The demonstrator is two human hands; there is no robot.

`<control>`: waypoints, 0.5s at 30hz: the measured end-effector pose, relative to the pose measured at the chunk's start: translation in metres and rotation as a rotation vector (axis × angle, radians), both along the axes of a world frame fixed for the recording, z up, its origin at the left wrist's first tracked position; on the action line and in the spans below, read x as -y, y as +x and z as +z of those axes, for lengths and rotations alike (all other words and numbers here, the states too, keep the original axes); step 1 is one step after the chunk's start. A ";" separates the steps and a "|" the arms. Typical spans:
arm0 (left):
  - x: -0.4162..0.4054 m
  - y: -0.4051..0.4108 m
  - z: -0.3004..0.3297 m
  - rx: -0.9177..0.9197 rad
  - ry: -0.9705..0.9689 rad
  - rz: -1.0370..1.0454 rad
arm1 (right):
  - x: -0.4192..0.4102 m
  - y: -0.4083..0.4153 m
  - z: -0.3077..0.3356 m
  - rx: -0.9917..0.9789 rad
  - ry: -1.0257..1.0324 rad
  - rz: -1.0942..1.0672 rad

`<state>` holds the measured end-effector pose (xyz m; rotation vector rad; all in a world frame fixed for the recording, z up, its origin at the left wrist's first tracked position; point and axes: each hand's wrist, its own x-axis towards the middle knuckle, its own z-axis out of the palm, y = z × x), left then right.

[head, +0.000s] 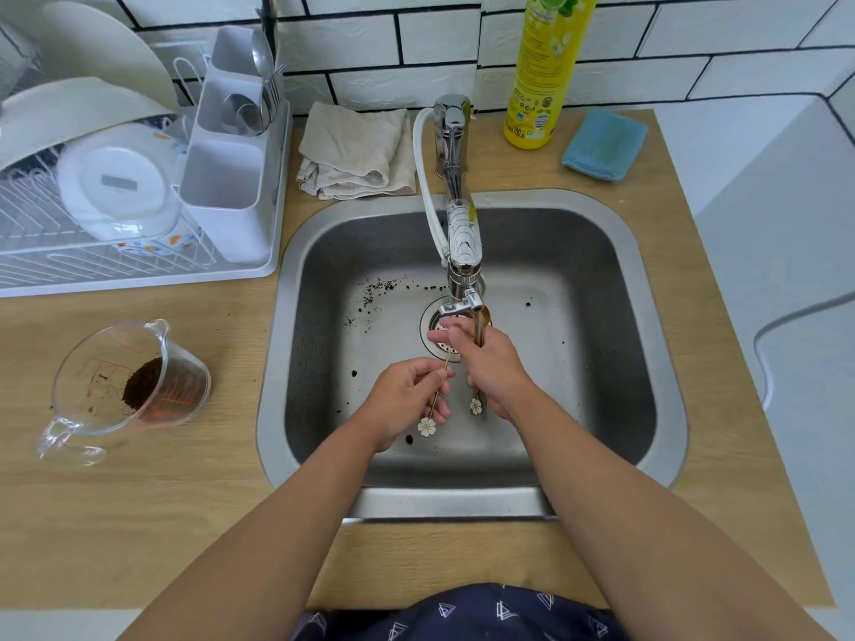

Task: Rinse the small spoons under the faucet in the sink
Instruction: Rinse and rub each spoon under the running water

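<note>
Over the steel sink [615, 252], my left hand [407, 395] pinches a thin gold spoon [437, 395] by its handle; a white flower charm marks the handle's end and the bowl is hidden. My right hand [486, 363] grips a second small spoon [481, 333], whose gold bowl sits right under the faucet [460, 233] outlet, and whose flower end pokes out below the palm. A water stream is hard to make out. Dark coffee grounds dot the sink floor around the drain [435, 323].
A clear measuring jug [129, 377] with coffee grounds lies on the wooden counter at left. A dish rack [139, 187] with plates and cutlery stands at back left. Behind the sink are a folded cloth [358, 150], a yellow soap bottle [541, 71] and a blue sponge [606, 143].
</note>
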<state>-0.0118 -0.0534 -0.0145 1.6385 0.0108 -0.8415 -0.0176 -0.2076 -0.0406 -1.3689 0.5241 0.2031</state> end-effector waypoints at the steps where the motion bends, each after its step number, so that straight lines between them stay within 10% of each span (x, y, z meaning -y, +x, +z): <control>1: -0.001 0.001 -0.001 -0.003 0.002 0.006 | 0.001 -0.001 0.000 0.012 -0.006 0.012; 15: -0.008 0.004 -0.002 -0.028 0.027 -0.027 | -0.002 -0.001 0.002 0.027 -0.049 0.043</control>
